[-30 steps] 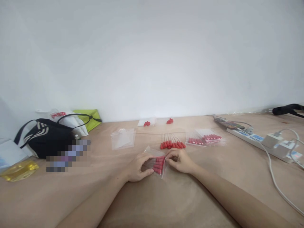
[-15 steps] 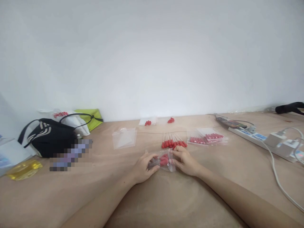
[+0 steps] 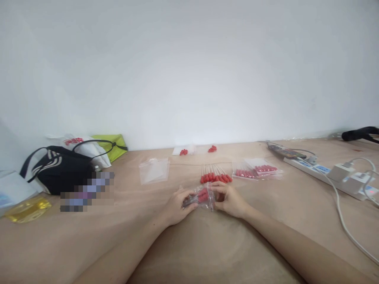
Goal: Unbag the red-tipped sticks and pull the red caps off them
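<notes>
Between my two hands is a clear zip bag [image 3: 204, 199] with several red-tipped sticks inside. My left hand [image 3: 179, 205] grips the bag's left end, fingers and thumb curled round it. At the right end, the fingers of my right hand [image 3: 227, 198] pinch the bag's edge. Just beyond the hands, a row of loose red-tipped sticks [image 3: 216, 177] lies fanned out, red ends toward me. To their right sit filled clear bags [image 3: 265, 169] with red tips showing. Flat clear bags [image 3: 154, 171] lie to the left.
Two small groups of red pieces [image 3: 183, 152] lie near the wall. On the right are a power strip [image 3: 325, 173] with chargers, a phone [image 3: 286, 152] and a white cable [image 3: 340, 213]. A black bag [image 3: 63, 173] and a yellow clear packet [image 3: 29, 210] lie left.
My right fingers have moved up from near the loose sticks and now pinch the bag's right edge. My left hand keeps its grip, and the bag is slightly tilted. The view has shifted a little.
</notes>
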Demonstrator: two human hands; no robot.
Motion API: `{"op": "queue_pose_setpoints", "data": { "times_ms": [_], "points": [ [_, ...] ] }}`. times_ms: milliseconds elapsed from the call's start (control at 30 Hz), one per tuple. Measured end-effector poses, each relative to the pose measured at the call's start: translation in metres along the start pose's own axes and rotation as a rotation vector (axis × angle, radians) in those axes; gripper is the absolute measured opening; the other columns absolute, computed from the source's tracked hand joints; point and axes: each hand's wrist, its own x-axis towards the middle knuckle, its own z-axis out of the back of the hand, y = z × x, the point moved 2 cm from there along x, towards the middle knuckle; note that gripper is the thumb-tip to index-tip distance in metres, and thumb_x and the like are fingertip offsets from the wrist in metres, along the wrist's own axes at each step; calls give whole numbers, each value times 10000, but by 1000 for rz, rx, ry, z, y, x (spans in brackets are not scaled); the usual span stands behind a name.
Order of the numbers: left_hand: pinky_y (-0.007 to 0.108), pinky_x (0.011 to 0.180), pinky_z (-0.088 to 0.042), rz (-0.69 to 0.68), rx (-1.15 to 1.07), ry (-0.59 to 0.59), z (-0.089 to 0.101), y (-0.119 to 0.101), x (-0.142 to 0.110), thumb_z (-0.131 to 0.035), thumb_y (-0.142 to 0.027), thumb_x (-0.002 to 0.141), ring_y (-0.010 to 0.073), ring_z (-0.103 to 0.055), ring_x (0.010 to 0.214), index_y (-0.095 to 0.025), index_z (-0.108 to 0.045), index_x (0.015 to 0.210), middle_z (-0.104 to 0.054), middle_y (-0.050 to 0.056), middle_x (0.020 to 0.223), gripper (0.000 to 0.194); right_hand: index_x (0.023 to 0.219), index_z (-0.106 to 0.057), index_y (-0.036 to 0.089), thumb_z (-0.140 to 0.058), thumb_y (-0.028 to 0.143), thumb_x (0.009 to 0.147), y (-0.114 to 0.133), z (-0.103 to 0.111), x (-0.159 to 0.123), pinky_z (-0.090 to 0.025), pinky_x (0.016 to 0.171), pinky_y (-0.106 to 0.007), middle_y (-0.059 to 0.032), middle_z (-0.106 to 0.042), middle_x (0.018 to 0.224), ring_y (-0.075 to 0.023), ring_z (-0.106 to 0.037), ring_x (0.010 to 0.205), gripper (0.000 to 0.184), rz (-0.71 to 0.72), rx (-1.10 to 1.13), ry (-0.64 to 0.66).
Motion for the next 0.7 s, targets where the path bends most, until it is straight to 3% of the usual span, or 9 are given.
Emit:
{"op": "queue_pose_setpoints", "data": {
  "times_ms": [133, 300, 467, 700],
  "points": [
    [287, 740, -422, -53, -3, 7, 2, -3, 0, -527, -314, 769, 157, -538, 783, -195, -588, 994, -640, 26, 897, 262, 993, -629, 217, -620, 213, 660, 9, 5, 0, -430, 712, -270, -33, -617, 926, -167, -554, 825, 333, 33, -35, -8],
    [295, 760, -407, -107, 0, 19, 2, -3, 1, -526, -311, 780, 160, -538, 803, -231, -591, 1030, -646, 14, 876, 270, 894, -652, 217, -631, 289, 678, 13, 5, 4, -408, 681, -256, -5, -613, 771, -144, -537, 729, 229, 38, -152, 59],
    [296, 753, -406, -131, 3, 24, 1, 0, 2, -538, -314, 773, 162, -539, 802, -229, -594, 1021, -646, 13, 880, 268, 754, -628, 175, -665, 293, 637, 8, 0, 7, -392, 655, -254, -23, -561, 744, -151, -508, 723, 171, 8, -286, 24],
    [370, 879, -372, -123, 40, 36, -1, 4, 3, -530, -371, 772, 196, -530, 943, -207, -576, 1042, -617, 53, 1022, 320, 732, -588, 173, -668, 243, 610, 7, 2, 5, -382, 618, -237, -5, -568, 703, -132, -492, 659, 161, -14, -231, 9]
  ]
}}
